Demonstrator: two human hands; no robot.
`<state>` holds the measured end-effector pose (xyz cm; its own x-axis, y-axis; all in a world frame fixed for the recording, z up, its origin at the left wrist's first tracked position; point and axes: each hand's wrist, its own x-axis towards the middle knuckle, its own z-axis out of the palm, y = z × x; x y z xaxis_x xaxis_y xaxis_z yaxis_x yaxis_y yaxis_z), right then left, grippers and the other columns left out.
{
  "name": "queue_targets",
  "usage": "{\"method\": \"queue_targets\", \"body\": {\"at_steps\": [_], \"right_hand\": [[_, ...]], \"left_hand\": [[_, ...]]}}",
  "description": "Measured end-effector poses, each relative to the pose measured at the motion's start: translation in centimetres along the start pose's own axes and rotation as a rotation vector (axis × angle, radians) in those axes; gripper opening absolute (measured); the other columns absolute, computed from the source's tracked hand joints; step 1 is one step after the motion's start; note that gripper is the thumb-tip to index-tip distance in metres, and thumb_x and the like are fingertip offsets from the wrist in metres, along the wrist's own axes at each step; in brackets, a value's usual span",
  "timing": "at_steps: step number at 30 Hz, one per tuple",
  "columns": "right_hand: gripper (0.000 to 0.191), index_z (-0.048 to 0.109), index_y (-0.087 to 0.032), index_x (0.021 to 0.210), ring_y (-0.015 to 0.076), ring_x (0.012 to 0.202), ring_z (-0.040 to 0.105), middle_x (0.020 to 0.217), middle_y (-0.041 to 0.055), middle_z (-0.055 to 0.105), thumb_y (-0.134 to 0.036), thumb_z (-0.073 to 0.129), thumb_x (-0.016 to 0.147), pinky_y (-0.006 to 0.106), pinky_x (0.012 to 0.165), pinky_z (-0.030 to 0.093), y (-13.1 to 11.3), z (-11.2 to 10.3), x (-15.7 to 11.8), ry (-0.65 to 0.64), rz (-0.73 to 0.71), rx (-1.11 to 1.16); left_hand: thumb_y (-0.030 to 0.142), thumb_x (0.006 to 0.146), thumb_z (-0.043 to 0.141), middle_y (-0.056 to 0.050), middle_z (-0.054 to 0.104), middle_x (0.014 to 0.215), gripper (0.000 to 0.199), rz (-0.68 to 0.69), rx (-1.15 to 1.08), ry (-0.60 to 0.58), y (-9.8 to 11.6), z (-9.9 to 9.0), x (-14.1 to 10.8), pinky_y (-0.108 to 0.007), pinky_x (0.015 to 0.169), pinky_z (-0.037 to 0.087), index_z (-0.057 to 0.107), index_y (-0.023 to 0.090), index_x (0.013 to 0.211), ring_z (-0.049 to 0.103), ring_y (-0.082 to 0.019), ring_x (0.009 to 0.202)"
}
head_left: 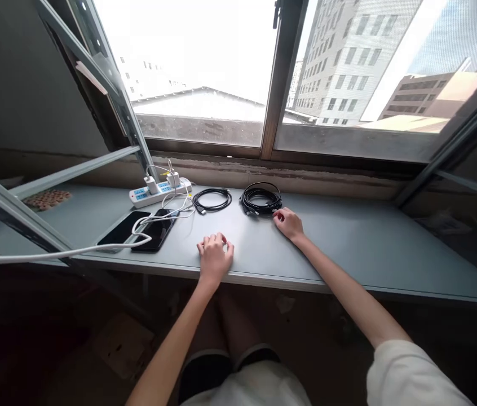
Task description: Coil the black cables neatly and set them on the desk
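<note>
White shirt [251, 390] faces desk [348, 237] below window [279, 79], left hand's [215, 256] fingers parted, right hand's [289, 223] unclear.

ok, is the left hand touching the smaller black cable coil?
Apart. The head view shows a strip of bare tabletop between the left hand and the near edge of the smaller black cable coil.

The upper garment [259, 389] is white, with loose creases across the front. Its right sleeve [407, 375] is white, short and wide-cut. The lower garment is a pair of black shorts [203, 375], edged with a pale band [207, 354] at each leg hem. Forearms [348, 285] and fingers [212, 241] are bare.
</note>
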<state>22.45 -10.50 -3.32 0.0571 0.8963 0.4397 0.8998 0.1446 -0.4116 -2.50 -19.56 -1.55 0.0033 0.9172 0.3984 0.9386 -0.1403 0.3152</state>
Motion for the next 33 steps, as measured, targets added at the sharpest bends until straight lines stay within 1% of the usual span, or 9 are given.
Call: {"method": "queue_targets", "body": {"at_steps": [6, 9, 12, 15, 17, 20, 24, 28, 33], "right_hand": [[0.017, 0.064, -0.020, 0.083, 0.0155, 0.074, 0.055, 0.083, 0.0028, 0.060, -0.021, 0.047, 0.079, 0.024, 0.059, 0.035, -0.3, -0.3, -0.3, -0.079, -0.072, 0.049], [0.016, 0.063, -0.020, 0.084, 0.0147, 0.074, 0.055, 0.083, 0.0016, 0.061, -0.021, 0.047, 0.080, 0.023, 0.059, 0.035, -0.7, -0.7, -0.6, -0.130, -0.129, 0.090], [0.015, 0.063, -0.021, 0.085, 0.0137, 0.071, 0.056, 0.080, -0.0002, 0.063, -0.020, 0.049, 0.080, 0.023, 0.060, 0.035, -1.3, -1.2, -0.9, -0.198, -0.209, 0.132], [0.016, 0.064, -0.022, 0.086, 0.0129, 0.066, 0.056, 0.072, -0.0022, 0.064, -0.021, 0.049, 0.080, 0.022, 0.061, 0.035, -1.7, -1.3, -1.1, -0.277, -0.301, 0.169], [0.017, 0.065, -0.023, 0.086, 0.0127, 0.065, 0.057, 0.071, -0.0027, 0.064, -0.020, 0.049, 0.080, 0.022, 0.061, 0.035, -1.9, -1.1, -1.2, -0.320, -0.351, 0.195], [0.018, 0.066, -0.024, 0.084, 0.0126, 0.064, 0.057, 0.069, -0.0033, 0.064, -0.019, 0.049, 0.078, 0.022, 0.060, 0.034, -2.1, -0.7, -1.2, -0.369, -0.399, 0.236], [0.020, 0.066, -0.024, 0.081, 0.0125, 0.061, 0.057, 0.065, -0.0038, 0.063, -0.015, 0.049, 0.075, 0.022, 0.058, 0.033, -2.4, -0.5, -1.0, -0.415, -0.422, 0.273], [0.024, 0.067, -0.025, 0.084, 0.0134, 0.064, 0.059, 0.070, -0.0030, 0.066, -0.016, 0.048, 0.074, 0.022, 0.060, 0.034, -2.5, -0.5, -0.8, -0.487, -0.388, 0.300], [0.026, 0.069, -0.026, 0.085, 0.0135, 0.067, 0.060, 0.073, -0.0028, 0.068, -0.016, 0.047, 0.073, 0.021, 0.060, 0.034, -2.5, -0.4, -0.5, -0.508, -0.367, 0.333]], "left_hand": [[0.029, 0.082, 0.042, -0.008, 0.056, 0.090, 0.017, -0.100, 0.054, 0.023, 0.2, -0.1, -0.1, -0.038, 0.085, 0.034, 0.054, 0.018, 0.085, 0.047, -0.026, 0.095], [0.032, 0.080, 0.043, -0.011, 0.053, 0.097, 0.022, -0.211, 0.125, 0.042, 0.6, -0.3, -0.2, -0.040, 0.086, 0.033, 0.054, 0.017, 0.091, 0.045, -0.027, 0.100], [0.037, 0.079, 0.043, -0.013, 0.051, 0.102, 0.029, -0.301, 0.205, 0.040, 0.8, -0.6, -0.2, -0.045, 0.087, 0.031, 0.054, 0.017, 0.098, 0.044, -0.030, 0.103], [0.041, 0.077, 0.045, -0.012, 0.050, 0.109, 0.037, -0.276, 0.227, -0.012, 0.8, -0.6, -0.1, -0.047, 0.090, 0.028, 0.054, 0.019, 0.106, 0.043, -0.029, 0.107], [0.039, 0.078, 0.043, -0.011, 0.050, 0.113, 0.037, -0.256, 0.235, -0.017, 0.7, -0.6, -0.1, -0.046, 0.093, 0.027, 0.054, 0.020, 0.108, 0.042, -0.028, 0.109], [0.036, 0.080, 0.042, -0.009, 0.053, 0.112, 0.033, -0.262, 0.220, -0.022, 0.6, -0.7, -0.2, -0.042, 0.093, 0.029, 0.056, 0.022, 0.106, 0.045, -0.025, 0.108], [0.031, 0.082, 0.039, -0.006, 0.056, 0.108, 0.027, -0.290, 0.202, 0.065, 0.2, -0.3, -0.1, -0.037, 0.088, 0.034, 0.060, 0.023, 0.098, 0.048, -0.022, 0.103], [0.029, 0.082, 0.038, -0.004, 0.059, 0.104, 0.027, -0.312, 0.201, 0.133, -0.7, 0.4, 0.1, -0.035, 0.083, 0.036, 0.062, 0.024, 0.094, 0.050, -0.022, 0.099], [0.029, 0.081, 0.038, -0.004, 0.061, 0.101, 0.026, -0.323, 0.195, 0.196, -1.7, 1.0, 0.2, -0.033, 0.079, 0.039, 0.063, 0.025, 0.089, 0.054, -0.022, 0.095]]}}
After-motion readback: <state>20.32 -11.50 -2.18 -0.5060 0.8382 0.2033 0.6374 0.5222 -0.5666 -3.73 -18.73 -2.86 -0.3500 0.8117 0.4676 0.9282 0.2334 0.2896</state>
